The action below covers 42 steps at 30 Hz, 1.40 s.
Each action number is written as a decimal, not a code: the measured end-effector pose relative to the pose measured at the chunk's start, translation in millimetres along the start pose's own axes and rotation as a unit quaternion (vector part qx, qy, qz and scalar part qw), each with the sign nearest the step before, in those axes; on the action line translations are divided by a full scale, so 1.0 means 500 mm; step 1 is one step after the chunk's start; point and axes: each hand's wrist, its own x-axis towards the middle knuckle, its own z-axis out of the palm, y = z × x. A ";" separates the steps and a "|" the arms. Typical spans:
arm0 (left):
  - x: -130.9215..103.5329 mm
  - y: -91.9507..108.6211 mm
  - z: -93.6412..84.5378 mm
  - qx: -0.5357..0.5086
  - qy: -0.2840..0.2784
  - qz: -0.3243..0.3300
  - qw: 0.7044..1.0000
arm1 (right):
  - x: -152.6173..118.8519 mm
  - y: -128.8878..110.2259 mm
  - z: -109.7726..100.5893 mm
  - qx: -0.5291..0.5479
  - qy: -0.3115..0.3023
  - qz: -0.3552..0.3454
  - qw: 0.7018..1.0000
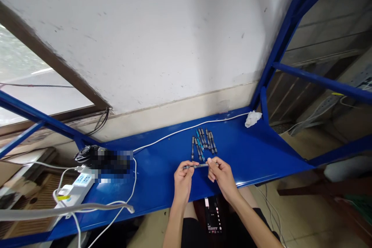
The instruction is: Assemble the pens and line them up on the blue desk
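Holding one slim, dark-and-grey pen [200, 166] nearly level across the front, just above the near part of the blue surface [247, 147]. Pinching its left portion between thumb and fingers of the left grip [183, 184], with a short dark end poking out past the thumb. Grasping the same pen toward its other end with the right grip [223, 174], thumb and forefinger pressed on the barrel, remaining fingers curled beneath. Just beyond, toward the wall [159, 38], seeing a loose cluster of pens [207, 138], dark and grey with a few teal parts, laid side by side and pointing mostly away. Behind them, running along the back of the surface, noting a thin white cable [180, 130], with crumpled white tissue [252, 119] near its right end. Over to the left, finding a white power strip [74, 195] with plugs in it, next to a dark bundle [87, 154] partly blurred out by blocks. Below the near edge, between the legs, making out a phone [213, 217] with its screen lit. On the far left, showing bright, a window [35, 77].
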 end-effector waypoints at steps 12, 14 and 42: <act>-0.015 0.011 0.006 0.006 -0.029 0.010 1.000 | -0.015 -0.002 0.011 0.070 0.028 0.035 0.997; -0.019 0.015 0.018 0.050 -0.057 0.010 0.997 | -0.004 -0.013 -0.010 0.119 0.075 0.032 0.989; 0.098 -0.043 -0.003 0.572 0.076 0.237 0.782 | 0.014 -0.250 -0.034 0.449 0.014 -0.073 0.890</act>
